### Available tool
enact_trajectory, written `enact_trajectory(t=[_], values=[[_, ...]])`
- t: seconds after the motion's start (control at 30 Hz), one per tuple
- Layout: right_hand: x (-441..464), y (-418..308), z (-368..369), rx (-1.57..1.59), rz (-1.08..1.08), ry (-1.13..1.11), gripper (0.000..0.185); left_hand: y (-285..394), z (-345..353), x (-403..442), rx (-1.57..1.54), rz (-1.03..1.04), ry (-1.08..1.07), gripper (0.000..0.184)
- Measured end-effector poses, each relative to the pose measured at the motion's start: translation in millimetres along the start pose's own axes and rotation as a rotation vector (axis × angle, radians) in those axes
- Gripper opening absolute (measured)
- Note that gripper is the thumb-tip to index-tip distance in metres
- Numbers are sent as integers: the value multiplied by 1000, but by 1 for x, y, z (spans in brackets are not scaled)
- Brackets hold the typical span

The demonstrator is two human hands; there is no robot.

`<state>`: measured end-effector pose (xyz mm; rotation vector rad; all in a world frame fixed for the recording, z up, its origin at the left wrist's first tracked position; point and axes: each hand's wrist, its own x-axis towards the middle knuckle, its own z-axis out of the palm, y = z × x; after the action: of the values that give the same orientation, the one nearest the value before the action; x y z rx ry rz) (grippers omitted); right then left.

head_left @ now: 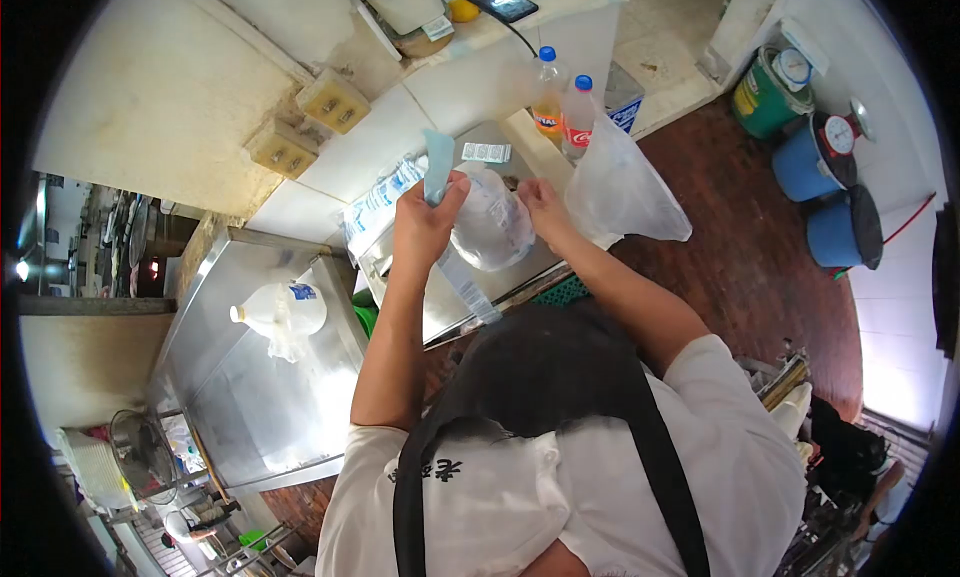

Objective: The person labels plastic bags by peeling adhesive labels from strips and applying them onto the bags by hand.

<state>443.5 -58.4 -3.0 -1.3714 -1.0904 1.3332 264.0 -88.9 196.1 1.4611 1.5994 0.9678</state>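
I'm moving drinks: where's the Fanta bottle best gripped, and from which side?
Probably the neck of the Fanta bottle, just below its blue cap, coming from above: it stands upright with its top uncovered, while the Coca-Cola bottle crowds its right side.

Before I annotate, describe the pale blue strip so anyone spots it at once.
Start from the steel surface near the middle of the view. Over it, the left hand holds the strip. Its pale blue colour sets it apart from the white printed slip nearby.
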Motion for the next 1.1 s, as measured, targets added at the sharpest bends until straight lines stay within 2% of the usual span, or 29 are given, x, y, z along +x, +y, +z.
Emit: enact_trajectory(t=[0.1, 0.2, 0.3, 0.4, 0.5, 0.6, 0.67, 0.73, 0.77, 0.8, 0.83, 0.9, 0.97, 1.0, 1.03, 1.07, 1.1], values=[[-30, -53, 0, -54, -383, -69, 63, -4, 1, 3, 4, 11, -19, 28], [-39, -42, 19, -130, -437, -167, 81, -4, 1, 1, 6, 18, 19, 26], [-30, -9, 14, -337, -541, -154, 93, -6, -4, 8, -11, 26, 31, 24], [-37, -1, 5, -405, -482, -193, 96, -10, -3, 3, -48, 11, 0, 24], [-40, -46, 17, 51, -519, -149, 89, -8, 3, 1, -66, 11, -1, 26], [10, 4, 1, -267, -257, -97, 71, -6, 4, -1, -4, -8, 5, 27], [16, 60, -22, -757, -212, -31, 51, -7, 0, -2, 75, 12, 16, 28], [-3, 75, -36, -724, -363, 24, 46, -22, -2, -3, 100, 84, 37, 28], [-22, 57, -41, -647, -301, 12, 48, -32, 0, 0, 71, 139, 54, 28], [-28, 69, -48, -601, -352, -39, 48, -33, 0, 2, 45, 121, 47, 28], [-41, 59, -57, -568, -245, -139, 51, -34, 1, 0, 18, 96, 39, 28], [-64, 45, -65, -345, 25, -270, 43, -36, 6, 2, 6, 118, 63, 29], [-65, 72, -75, -214, -50, -464, 40, -25, 2, -2, 22, 90, 53, 30], [-66, 65, -77, -260, 27, -503, 39, -24, 2, -4, 27, 71, 36, 30], [-72, 56, -75, -314, 118, -527, 38, -41, -1, -4, 98, 187, 113, 30], [-62, 78, -71, -254, 62, -617, 37, -59, 0, 4, 144, 301, 183, 30], [-52, 106, -71, -253, -31, -621, 39, -32, -8, -3, 281, 198, 130, 29]])
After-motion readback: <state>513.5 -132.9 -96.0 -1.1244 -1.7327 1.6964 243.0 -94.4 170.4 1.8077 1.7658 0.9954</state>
